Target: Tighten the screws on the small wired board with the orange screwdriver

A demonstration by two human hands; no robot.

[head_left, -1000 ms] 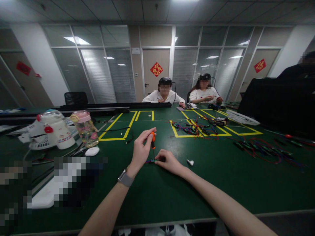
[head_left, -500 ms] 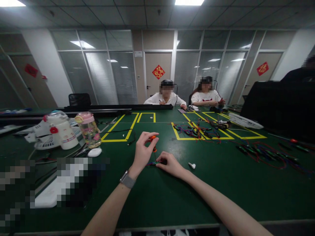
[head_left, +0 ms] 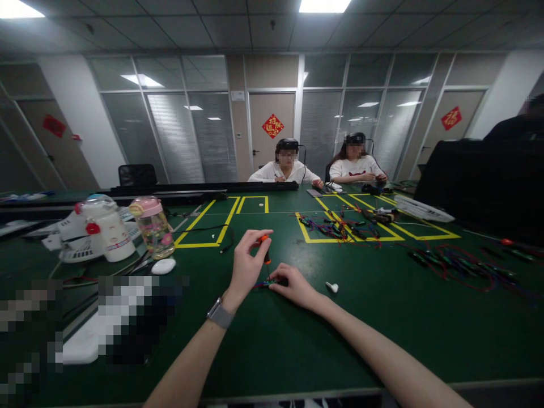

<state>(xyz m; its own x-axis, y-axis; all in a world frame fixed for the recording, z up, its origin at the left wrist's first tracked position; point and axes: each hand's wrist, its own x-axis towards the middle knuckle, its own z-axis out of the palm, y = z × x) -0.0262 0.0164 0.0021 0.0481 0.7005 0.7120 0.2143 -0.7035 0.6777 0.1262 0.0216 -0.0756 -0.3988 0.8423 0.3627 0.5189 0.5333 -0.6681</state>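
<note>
My left hand (head_left: 245,266) pinches the orange-and-black handle of a small screwdriver (head_left: 265,249), held upright with its tip down on a small wired connector (head_left: 267,283) lying on the green table (head_left: 297,340). My right hand (head_left: 295,284) presses that connector to the table with closed fingertips. A watch sits on my left wrist.
A small white earbud (head_left: 332,287) lies right of my right hand. Piles of coloured wires (head_left: 340,225) fill the yellow-taped squares and the right side (head_left: 459,263). A pink-lidded bottle (head_left: 153,225), a white jug (head_left: 106,224) and a white case (head_left: 162,266) stand left. Two people sit at the far side.
My left hand's fingers have shifted round the screwdriver handle, which now leans slightly; the right hand stays on the connector. The view has tilted a little upward.
</note>
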